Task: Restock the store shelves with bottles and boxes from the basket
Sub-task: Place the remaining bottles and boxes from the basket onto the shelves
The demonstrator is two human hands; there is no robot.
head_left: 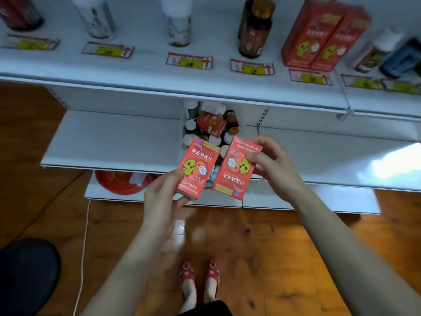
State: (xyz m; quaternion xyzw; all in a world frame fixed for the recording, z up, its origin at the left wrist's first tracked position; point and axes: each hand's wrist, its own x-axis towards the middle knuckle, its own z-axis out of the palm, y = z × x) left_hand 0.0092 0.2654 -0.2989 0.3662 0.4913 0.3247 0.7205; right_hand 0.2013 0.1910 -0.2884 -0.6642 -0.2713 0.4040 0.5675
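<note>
My left hand (163, 197) grips a red box with a yellow chick (200, 163) by its lower end, print upright. My right hand (271, 160) holds a second, identical red box (232, 176) turned upside down, thumb on its front. Both boxes hang side by side in front of the lower shelf. Behind them the basket (185, 135) sits on that shelf, with another red box (210, 123), a brown bottle (231, 122) and several white-capped bottles inside. Two matching red boxes (323, 35) stand on the upper shelf at the right.
The upper shelf (136, 71) carries spaced bottles: white ones (178, 23), a brown one (255, 30), more at the far right, each above a price tag. The lower shelf (109, 137) is white. A red basin (118, 183) lies underneath. Wooden floor, my red shoes below.
</note>
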